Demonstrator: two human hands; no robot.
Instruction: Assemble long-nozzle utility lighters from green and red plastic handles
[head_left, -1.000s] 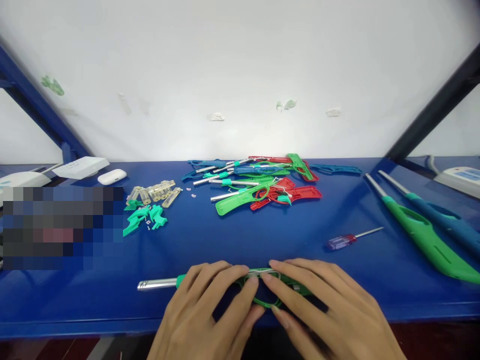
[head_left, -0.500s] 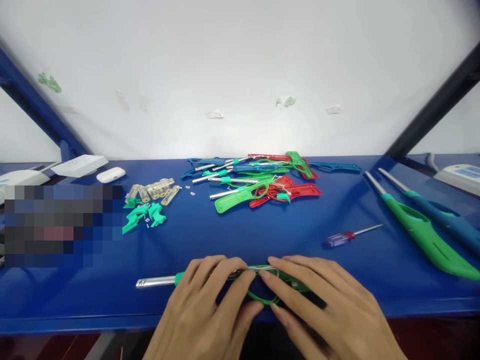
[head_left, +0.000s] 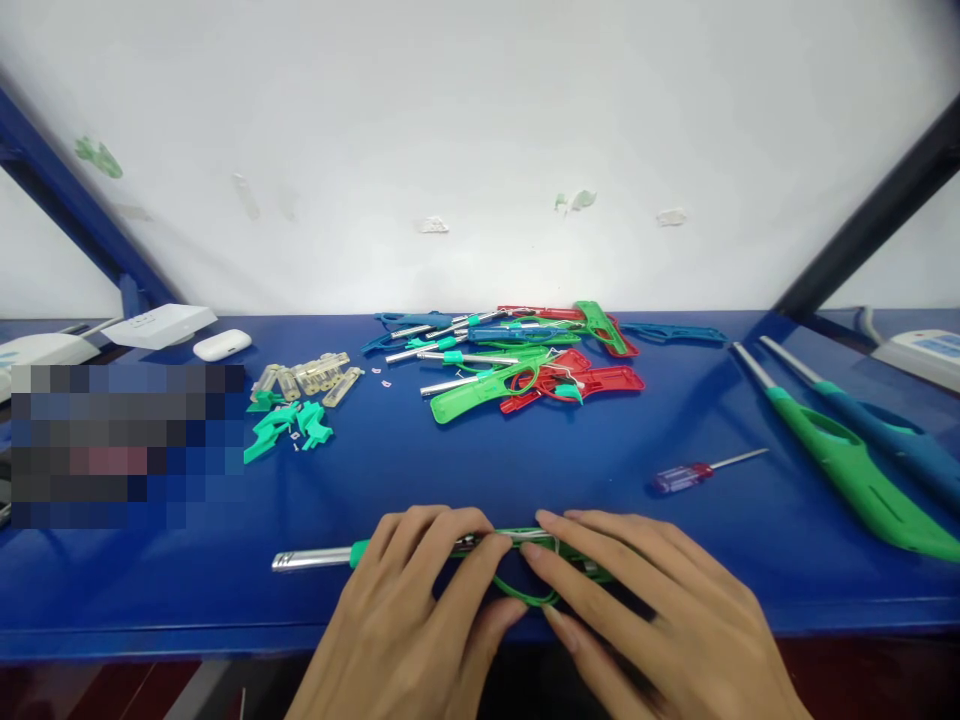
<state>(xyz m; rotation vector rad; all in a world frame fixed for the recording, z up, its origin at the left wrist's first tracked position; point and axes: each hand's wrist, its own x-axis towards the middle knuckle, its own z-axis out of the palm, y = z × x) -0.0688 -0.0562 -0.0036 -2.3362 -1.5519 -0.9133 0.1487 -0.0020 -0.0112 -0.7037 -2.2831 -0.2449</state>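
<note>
A green gas lighter [head_left: 525, 592] with a silver metal barrel lies near the table's front edge, its barrel pointing left. Its casing looks opened, with a white wire showing between my fingertips. My left hand [head_left: 420, 600] grips it behind the teal collar, thumb and fingers bent over the body. From the other side my right hand [head_left: 645, 600] presses on the trigger-loop and handle area, fingertips close to those of the left. Both palms cover much of the lighter, so its inner parts are mostly hidden.
Behind lie a screwdriver [head_left: 682, 477], whole green [head_left: 862, 470] and blue [head_left: 892, 430] lighters, and a pile of lighter shells [head_left: 480, 395]. At left are clear fuel tanks [head_left: 322, 374], teal triggers [head_left: 274, 430], a white earbud case [head_left: 222, 346] and a white box [head_left: 161, 326].
The view has shifted very slightly. Both hands stay on the green gas lighter in nearly the same grip, with only tiny finger movement.
</note>
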